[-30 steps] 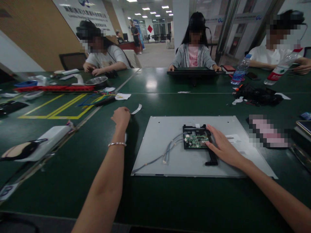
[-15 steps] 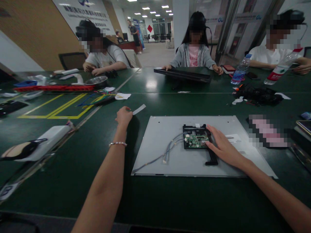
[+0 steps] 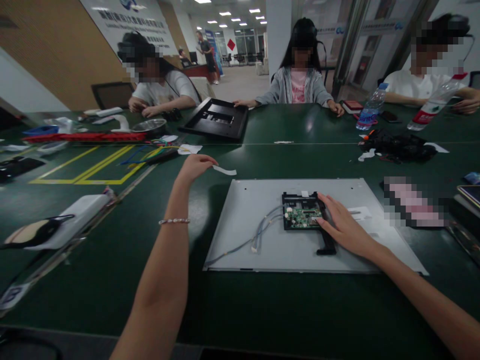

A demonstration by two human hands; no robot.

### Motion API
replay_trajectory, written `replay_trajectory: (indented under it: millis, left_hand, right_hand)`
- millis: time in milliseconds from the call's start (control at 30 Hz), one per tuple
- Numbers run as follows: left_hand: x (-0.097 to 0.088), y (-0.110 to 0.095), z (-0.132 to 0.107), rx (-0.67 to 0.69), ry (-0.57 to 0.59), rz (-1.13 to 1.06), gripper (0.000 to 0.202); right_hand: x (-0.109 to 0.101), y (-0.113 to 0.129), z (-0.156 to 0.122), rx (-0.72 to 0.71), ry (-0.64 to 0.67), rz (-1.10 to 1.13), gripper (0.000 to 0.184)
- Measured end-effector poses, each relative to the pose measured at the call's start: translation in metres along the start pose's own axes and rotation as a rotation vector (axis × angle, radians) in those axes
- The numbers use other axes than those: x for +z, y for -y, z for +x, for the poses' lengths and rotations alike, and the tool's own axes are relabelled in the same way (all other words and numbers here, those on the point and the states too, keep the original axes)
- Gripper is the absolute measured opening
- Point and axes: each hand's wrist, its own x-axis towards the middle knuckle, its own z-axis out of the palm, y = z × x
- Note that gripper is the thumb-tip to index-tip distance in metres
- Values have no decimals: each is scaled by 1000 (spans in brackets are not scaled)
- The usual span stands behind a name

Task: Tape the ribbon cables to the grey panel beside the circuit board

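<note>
My left hand [image 3: 197, 166] is raised over the table, thumb and fingers pinched on one end of a white strip of tape [image 3: 225, 171]. The strip's free end sticks out to the right and curves slightly. A grey metal-backed display panel [image 3: 228, 225] lies flat in front of me. On it sits a black plastic bracket [image 3: 327, 245] framing a green circuit board [image 3: 300, 218]. My right hand [image 3: 339, 220] grips the bracket's right side, its thumb over the board's edge. Grey cables [image 3: 258, 231] run from the board's left side across the panel.
Across the table, a co-worker's hand [image 3: 245, 103] touches a black monitor casing [image 3: 217, 119]. Two plastic bottles, one of them red-labelled [image 3: 427, 115], and a black tangled bundle [image 3: 399, 146] are at right. A white power strip [image 3: 71, 220] and a red tray [image 3: 82, 136] are at left.
My left hand has moved slightly up and right with the tape. The co-worker opposite has shifted the black casing leftward and laid it lower. My right hand stays put.
</note>
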Motion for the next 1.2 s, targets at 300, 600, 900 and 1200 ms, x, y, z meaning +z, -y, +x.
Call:
replay_trajectory:
  millis: [300,600,900,1200]
  left_hand:
    - [-45,-101,-50,320,497,173,24]
    - [-4,-149,-76,800,1128,-22,19]
    - [26,-149,-77,772,1273,-1,21]
    - [37,-148,-75,761,1199,131,28]
  right_hand:
    - [-3,1,1,-27,-34,-28,68]
    - [-9,58,-3,-260,35,-184,63]
    - [2,93,-9,-418,205,-225,54]
    - [2,104,-8,-461,246,-222,53]
